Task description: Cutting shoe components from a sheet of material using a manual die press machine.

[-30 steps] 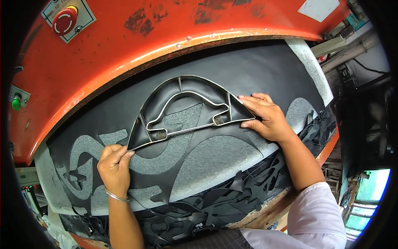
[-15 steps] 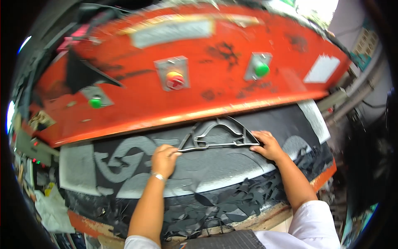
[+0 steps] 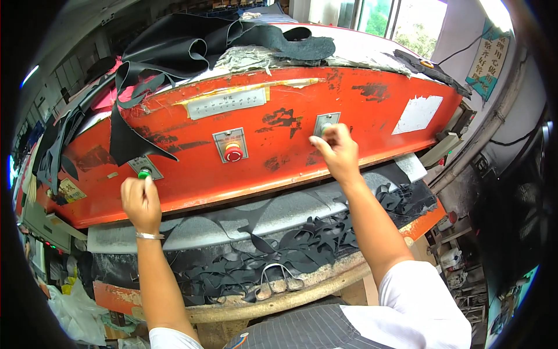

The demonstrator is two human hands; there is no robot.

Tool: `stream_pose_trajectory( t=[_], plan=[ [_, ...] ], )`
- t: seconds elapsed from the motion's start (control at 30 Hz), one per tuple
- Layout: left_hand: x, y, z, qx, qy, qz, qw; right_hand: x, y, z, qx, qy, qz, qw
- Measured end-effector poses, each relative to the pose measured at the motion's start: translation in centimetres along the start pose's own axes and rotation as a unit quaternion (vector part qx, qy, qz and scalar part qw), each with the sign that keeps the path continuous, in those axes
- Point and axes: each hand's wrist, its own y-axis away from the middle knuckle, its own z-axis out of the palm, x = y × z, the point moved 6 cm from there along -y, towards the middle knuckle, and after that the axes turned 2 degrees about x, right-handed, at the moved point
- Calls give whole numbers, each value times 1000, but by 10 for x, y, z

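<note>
My left hand [image 3: 141, 200], curled into a loose fist, has its thumb at the left green button [image 3: 145, 173] on the red press beam [image 3: 192, 168]. Up at the right button plate [image 3: 321, 122], my right hand [image 3: 340, 154] has its fingers curled in and mostly covers the button there. Neither hand shows anything held. Between them sits a red mushroom-shaped stop button [image 3: 233, 153]. Below the beam, black sheet material [image 3: 250, 216] lies on a pale cutting board [image 3: 215, 232]. The metal cutting die is out of sight.
Black offcuts [image 3: 302, 247] are heaped along the bed's front. A bent metal frame [image 3: 279, 273] rests at the near edge. Black sheets [image 3: 168, 43] drape over the beam's top. A control box [image 3: 46, 224] is at the left, with a plastic bag [image 3: 75, 311] below.
Both hands have left the metal cutting die and risen to the two green buttons. The view has shifted, showing more of the beam's top. The beam now covers more of the board.
</note>
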Motion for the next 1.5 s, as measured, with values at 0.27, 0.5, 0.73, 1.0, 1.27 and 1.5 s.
stream_pose_trajectory(
  t=[0.27,0.5,0.73,1.0,1.27,1.5],
  plan=[
    [18,90,-34,-246,18,-177,953,-22,70,-5,-171,93,68,978],
    [117,243,-69,-380,-4,-150,913,-48,264,-39,-542,240,55,804],
    [114,244,-60,-325,-22,-158,932,-49,267,-34,-380,323,-5,866],
    [85,201,-22,-672,35,-222,706,-52,259,-42,-456,270,69,845],
    [-12,89,228,-360,69,-204,908,-28,205,4,-502,97,241,825],
    [-16,96,357,-476,34,-157,865,-1,169,46,-448,38,251,857]
  ],
)
